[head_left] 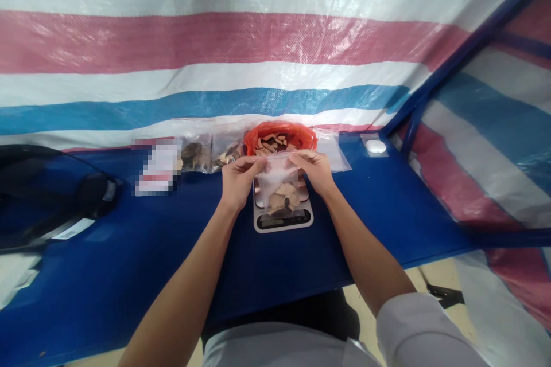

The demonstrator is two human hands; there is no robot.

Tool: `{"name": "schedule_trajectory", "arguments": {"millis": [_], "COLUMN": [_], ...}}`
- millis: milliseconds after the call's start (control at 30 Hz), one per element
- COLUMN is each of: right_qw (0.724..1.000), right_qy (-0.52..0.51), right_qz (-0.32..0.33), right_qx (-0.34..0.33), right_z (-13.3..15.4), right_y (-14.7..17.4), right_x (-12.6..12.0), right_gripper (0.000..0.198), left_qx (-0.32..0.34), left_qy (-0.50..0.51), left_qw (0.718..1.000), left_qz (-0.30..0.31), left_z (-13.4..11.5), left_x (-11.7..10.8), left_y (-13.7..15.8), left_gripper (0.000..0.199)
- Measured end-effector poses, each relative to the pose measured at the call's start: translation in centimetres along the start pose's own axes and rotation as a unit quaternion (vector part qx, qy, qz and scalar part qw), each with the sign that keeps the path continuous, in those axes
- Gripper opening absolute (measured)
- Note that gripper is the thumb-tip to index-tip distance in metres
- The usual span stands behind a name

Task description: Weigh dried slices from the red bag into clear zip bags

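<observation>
Between my two hands hangs a clear zip bag [282, 195] with several pale dried slices in its lower part. My left hand [240, 179] pinches the bag's top edge at the left, thumb against fingers. At the right end of the same edge, my right hand [316, 171] is closed in a pinch too. Below the bag lies a kitchen scale [284, 228] with a white body and a dark display strip, partly covered by the bag. Just behind my hands stands a red plastic bag [305, 135], open at the top and holding more brownish dried slices.
Filled clear bags [196, 155] lie left of the red bag, by a blurred-out paper [157, 169]. Flat clear bags [338, 152] lie right, then a white round object [376, 146]. A black device [99, 192] rests on the blue table [150, 264]. Striped sheeting [215, 40] hangs behind.
</observation>
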State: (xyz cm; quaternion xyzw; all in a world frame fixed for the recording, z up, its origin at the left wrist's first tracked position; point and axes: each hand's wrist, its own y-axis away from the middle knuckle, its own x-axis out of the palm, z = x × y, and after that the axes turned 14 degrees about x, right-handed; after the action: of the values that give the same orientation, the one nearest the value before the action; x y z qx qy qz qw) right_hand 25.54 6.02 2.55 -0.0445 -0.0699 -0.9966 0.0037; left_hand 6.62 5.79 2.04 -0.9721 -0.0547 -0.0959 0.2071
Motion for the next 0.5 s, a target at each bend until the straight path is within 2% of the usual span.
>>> {"name": "schedule_trajectory", "arguments": {"millis": [300,500], "right_qw": [1.0,1.0], "right_qy": [-0.02,0.008], "right_qz": [0.012,0.008], "right_qx": [0.005,0.006], "right_z": [-0.59,0.1], "right_y": [-0.04,0.45], "right_x": [-0.02,0.05], "right_gripper": [0.032,0.033], "left_qx": [-0.015,-0.026], "left_qy": [0.025,-0.01], "left_qw": [1.0,0.999], "left_qz": [0.006,0.033], "left_z": [-0.01,-0.19], "left_x": [-0.16,-0.12], "left_y": [0.15,0.18], "left_gripper": [0.019,0.021]}}
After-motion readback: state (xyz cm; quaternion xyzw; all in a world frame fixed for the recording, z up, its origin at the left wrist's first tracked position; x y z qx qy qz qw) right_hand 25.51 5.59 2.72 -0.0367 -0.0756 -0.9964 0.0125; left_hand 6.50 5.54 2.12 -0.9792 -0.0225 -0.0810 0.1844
